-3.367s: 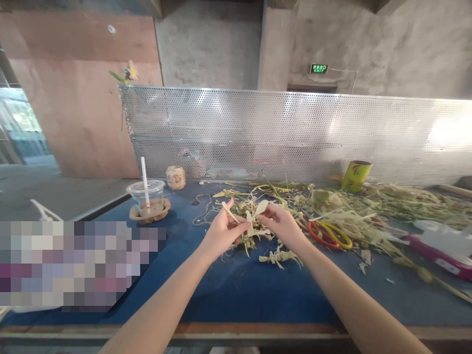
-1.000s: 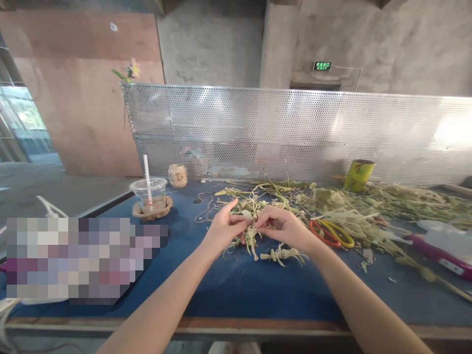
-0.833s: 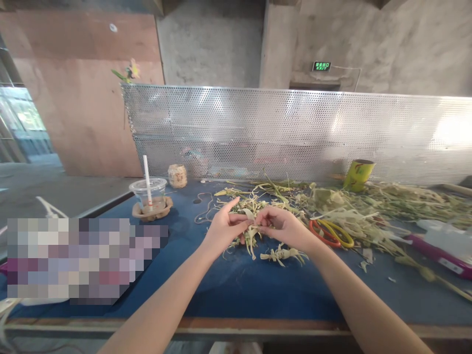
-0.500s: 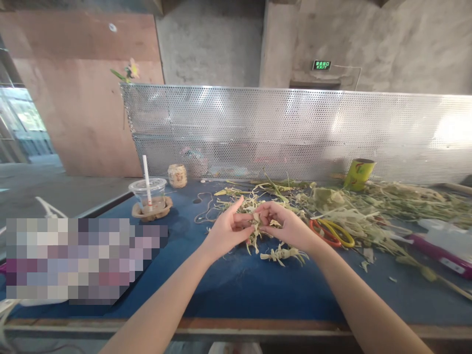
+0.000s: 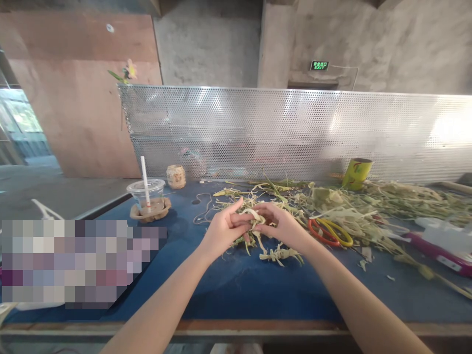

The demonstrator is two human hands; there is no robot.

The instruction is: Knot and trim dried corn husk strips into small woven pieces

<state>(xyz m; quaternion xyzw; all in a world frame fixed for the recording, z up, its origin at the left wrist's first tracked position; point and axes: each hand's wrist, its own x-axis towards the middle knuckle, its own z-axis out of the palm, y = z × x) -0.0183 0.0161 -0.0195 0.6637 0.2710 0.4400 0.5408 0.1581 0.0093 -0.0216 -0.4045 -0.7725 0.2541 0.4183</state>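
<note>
My left hand (image 5: 224, 230) and my right hand (image 5: 280, 225) meet above the blue table top (image 5: 228, 290), fingertips pinched together on a small bundle of pale dried leaf strips (image 5: 253, 221). One strip loops over the bundle between my fingers, and loose ends hang down below them. A small knotted piece of the same leaf (image 5: 278, 254) lies on the table just below my right hand. More loose strips lie directly behind the bundle.
Orange and yellow scissors (image 5: 329, 232) lie right of my right hand, amid a long heap of dried leaves (image 5: 372, 209). A plastic cup with a straw (image 5: 146, 196) and a small jar (image 5: 176, 176) stand at left, a yellow-green cup (image 5: 356, 174) by the perforated metal screen (image 5: 295, 132).
The leaf strips I held apart and raised are now drawn in: my hands closed together, then sank a little toward the table while winding a strip over the bundle.
</note>
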